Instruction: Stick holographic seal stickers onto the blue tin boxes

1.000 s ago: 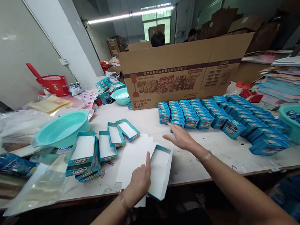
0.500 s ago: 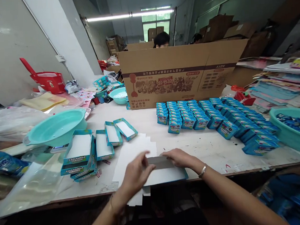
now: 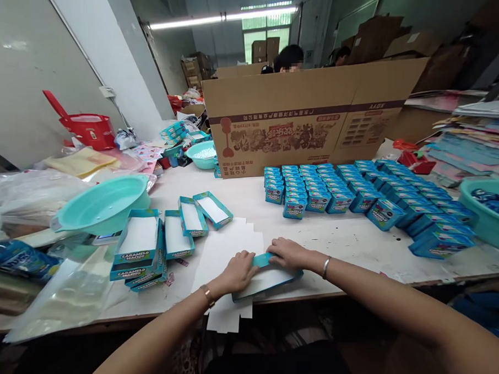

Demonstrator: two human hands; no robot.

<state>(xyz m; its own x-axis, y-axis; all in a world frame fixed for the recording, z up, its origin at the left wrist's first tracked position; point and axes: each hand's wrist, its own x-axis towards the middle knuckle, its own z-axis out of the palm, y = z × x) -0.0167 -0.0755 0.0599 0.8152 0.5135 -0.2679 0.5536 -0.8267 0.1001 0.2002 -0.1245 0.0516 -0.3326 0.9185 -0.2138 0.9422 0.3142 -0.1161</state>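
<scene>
A teal cardboard box tray (image 3: 265, 281) with a white inside lies near the table's front edge. Its far wall stands folded up, with a strip of teal showing between my hands. My left hand (image 3: 239, 272) is closed over the left part of that wall, and my right hand (image 3: 289, 253) grips it toward the right end. Fingertips on both sides are partly hidden behind the cardboard. Flat white card blanks (image 3: 223, 247) lie beneath and to the left of the tray. Finished trays marked CARAMELO MACIZO (image 3: 137, 236) are stacked at the left, with several single ones beside them.
Rows of small blue packets (image 3: 341, 199) fill the table's right half. Behind them stands a large brown carton (image 3: 319, 90), with a person partly visible beyond it. A turquoise basin (image 3: 104, 207) sits at left, another basin (image 3: 478, 221) of blue wrapped pieces at right.
My left hand has come down from above the tray onto its far wall. That wall has turned from showing grey to showing teal. The whole view has shifted slightly.
</scene>
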